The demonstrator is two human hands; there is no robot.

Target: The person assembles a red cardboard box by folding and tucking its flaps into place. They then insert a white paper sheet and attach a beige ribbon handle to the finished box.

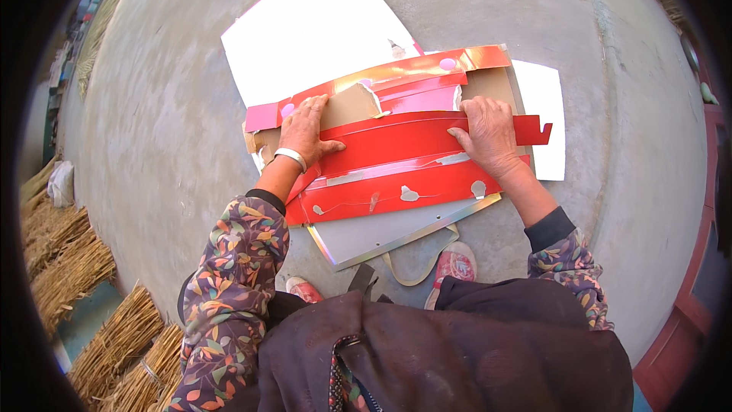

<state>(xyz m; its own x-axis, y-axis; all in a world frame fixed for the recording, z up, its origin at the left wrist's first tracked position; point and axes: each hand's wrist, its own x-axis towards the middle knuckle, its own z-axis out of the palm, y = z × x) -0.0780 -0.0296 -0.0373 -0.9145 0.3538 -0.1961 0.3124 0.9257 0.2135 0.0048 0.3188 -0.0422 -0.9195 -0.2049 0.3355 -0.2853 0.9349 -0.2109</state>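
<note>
A flattened cardboard box with red printed faces and brown inner sides lies stacked before me. Bare patches and torn edges mark its surface. My left hand presses on its left part, fingers stretched over the brown side and thumb spread on the red. My right hand is closed over the upper edge of the red panel at the right, thumb on its face and fingertips hidden. A notched tab sticks out beyond this hand. Beneath lies a grey-white board with a shiny border and a cord handle.
Large white sheets lie under and beyond the box on the concrete floor. Bundles of dry stalks lie at the left. My shoes are close to the board's near edge. A dark red frame stands at the right.
</note>
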